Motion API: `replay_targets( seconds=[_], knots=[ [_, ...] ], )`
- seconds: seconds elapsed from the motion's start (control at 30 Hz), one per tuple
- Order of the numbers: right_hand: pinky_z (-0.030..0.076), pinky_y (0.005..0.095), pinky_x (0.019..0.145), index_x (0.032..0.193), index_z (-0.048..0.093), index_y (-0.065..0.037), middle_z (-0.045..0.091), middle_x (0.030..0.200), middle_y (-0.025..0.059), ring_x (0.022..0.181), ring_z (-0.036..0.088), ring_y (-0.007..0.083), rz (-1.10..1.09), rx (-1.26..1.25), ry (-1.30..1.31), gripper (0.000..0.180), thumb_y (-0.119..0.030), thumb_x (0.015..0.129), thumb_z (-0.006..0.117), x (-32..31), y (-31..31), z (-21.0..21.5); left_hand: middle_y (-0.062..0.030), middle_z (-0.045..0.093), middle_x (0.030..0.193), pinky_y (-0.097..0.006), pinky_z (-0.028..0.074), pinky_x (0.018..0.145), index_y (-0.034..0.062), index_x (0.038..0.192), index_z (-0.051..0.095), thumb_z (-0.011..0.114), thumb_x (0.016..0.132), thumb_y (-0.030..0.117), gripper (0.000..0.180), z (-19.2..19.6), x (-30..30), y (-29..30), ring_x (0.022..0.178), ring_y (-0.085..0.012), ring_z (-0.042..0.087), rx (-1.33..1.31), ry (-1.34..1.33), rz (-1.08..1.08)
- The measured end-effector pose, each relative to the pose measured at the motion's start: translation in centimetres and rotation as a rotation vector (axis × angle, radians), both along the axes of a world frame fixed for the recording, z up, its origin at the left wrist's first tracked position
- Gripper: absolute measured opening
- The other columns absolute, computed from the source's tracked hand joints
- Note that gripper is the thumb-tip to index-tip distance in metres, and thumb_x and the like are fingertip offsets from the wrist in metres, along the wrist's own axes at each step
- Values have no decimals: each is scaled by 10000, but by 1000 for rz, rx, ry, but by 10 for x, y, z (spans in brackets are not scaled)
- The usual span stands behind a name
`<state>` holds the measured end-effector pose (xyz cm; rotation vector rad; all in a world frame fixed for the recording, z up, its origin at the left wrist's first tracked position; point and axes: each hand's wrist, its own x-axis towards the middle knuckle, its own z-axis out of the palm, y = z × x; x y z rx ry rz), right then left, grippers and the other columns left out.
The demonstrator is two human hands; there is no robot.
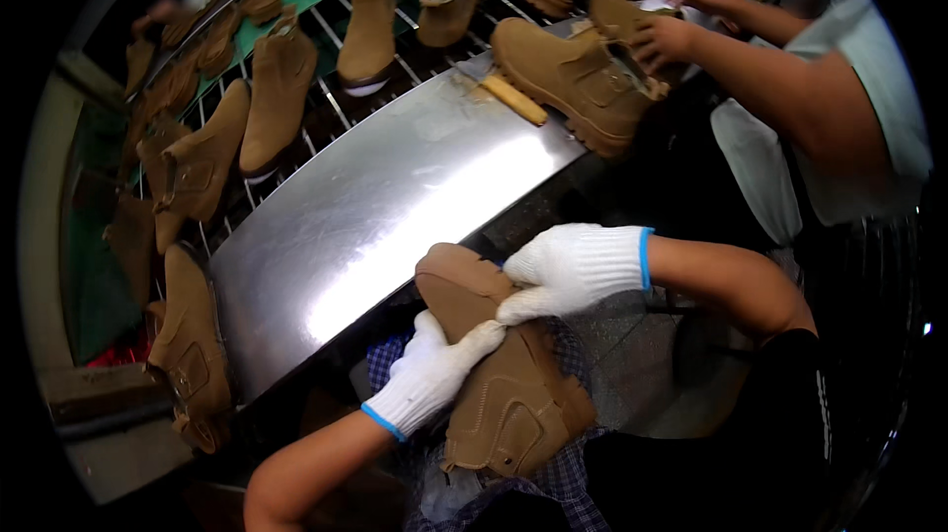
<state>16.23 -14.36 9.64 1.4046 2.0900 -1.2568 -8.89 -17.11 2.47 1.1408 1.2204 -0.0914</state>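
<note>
A tan ankle boot lies on its side over my lap, its toe pointing up toward the metal table and its thick lugged sole facing right. My left hand, in a white knit glove with a blue cuff, grips the boot from the left, across its instep. From the right, my right hand, gloved the same way, holds the sole edge near the forefoot. Both thumbs almost meet on the boot's side. Fingers beneath the boot are partly hidden. Blue checked cloth shows under the boot.
A shiny metal table stands ahead, bearing a yellow-handled tool and a lug-soled boot. Behind it, a rack carries several tan boots. At the right, a co-worker's bare hands handle another boot; a gloved person works far left.
</note>
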Motion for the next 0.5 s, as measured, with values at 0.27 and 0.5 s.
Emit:
replay_targets(
  seconds=[0.27, 0.5],
  knots=[
    [608, 385, 736, 1262, 583, 58, 725, 1047, 208, 858, 735, 254, -418, -292, 211, 647, -553, 1052, 624, -4, -42, 2, -268, 426, 1598, -479, 448, 1222, -62, 1682, 27, 897, 871, 424, 1284, 0, -20, -38, 1489, -360, 472, -33, -427, 41],
    [622, 547, 735, 1100, 531, 24, 727, 846, 304, 810, 764, 479, -254, -45, -113, 852, -820, 1022, 441, -22, -98, -10, -257, 424, 1593, -491, 461, 1212, -64, 1683, 43, 896, 889, 352, 1237, 4, -28, -40, 1481, -341, 474, -16, -384, 30]
  ],
)
